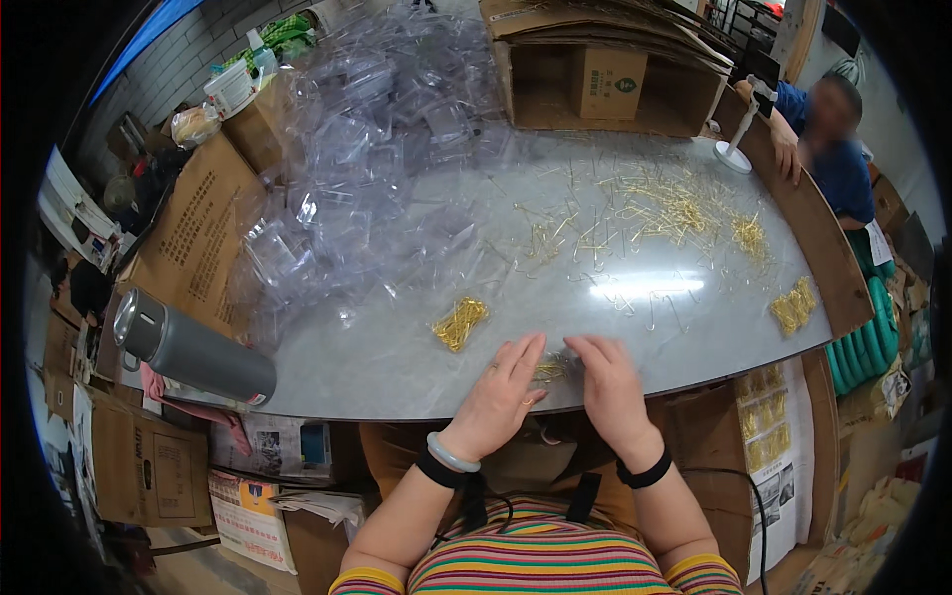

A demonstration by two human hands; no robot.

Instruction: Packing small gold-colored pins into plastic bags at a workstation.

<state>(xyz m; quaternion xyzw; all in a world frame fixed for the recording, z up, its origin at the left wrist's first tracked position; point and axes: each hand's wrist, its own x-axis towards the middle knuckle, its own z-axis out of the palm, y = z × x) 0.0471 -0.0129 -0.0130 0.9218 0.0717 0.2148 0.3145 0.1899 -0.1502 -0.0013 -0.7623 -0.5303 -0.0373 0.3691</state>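
Note:
My left hand (501, 389) rests at the near edge of the grey tabletop with its fingers stretched forward. Facing it is my right hand (612, 389), fingers extended and a little smeared by motion. A few gold wire hooks (548, 371) lie between the two palms, partly hidden by the fingers. Just beyond my left hand sits a neat bundle of gold hooks (460, 323). Loose gold hooks (684, 206) are scattered over the far right of the table. Another bundle of hooks (793, 305) lies by the right edge.
Clear plastic boxes (362, 139) heap up at the far left. A grey bottle (193, 347) stands at the left edge. At the back are an open cardboard box (650, 104) and a white stand (732, 157). A person (828, 139) leans at the right cardboard wall (835, 288).

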